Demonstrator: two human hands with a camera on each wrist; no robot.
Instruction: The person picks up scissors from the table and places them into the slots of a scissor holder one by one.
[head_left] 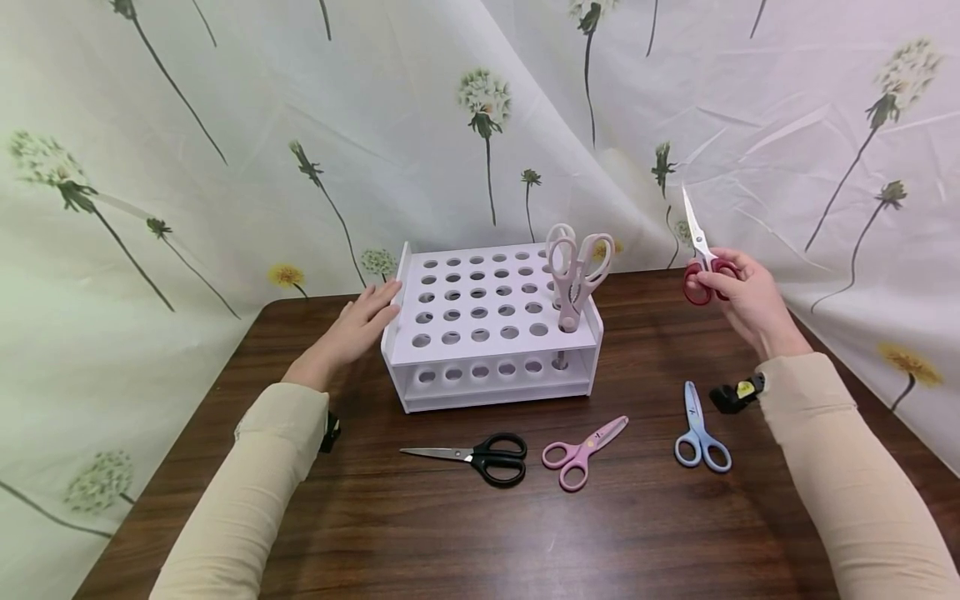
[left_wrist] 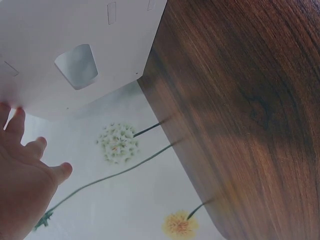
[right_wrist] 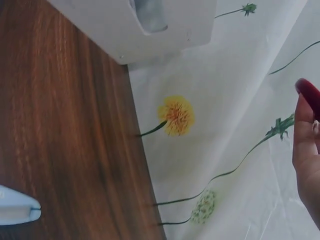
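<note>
Raised over the table's right back side, my right hand (head_left: 753,302) grips red-handled scissors (head_left: 699,240) by the handles, their blades pointing up. In the right wrist view only part of that hand (right_wrist: 307,170) and a bit of red handle (right_wrist: 311,97) show. My left hand (head_left: 358,325) rests its extended fingers against the left side of a white rack (head_left: 491,356) with rows of round holes; the left wrist view shows these fingers (left_wrist: 16,125) at the panel. Two pale scissors, one in front (head_left: 572,312) and one behind (head_left: 561,233), stand handles-up in the rack's right column.
Before the rack on the brown wooden table (head_left: 450,542) lie black-handled scissors (head_left: 501,458), pink scissors (head_left: 581,454) and, farther right, blue scissors (head_left: 699,437). A white curtain (head_left: 420,125) with dandelion prints hangs behind the table's back edge.
</note>
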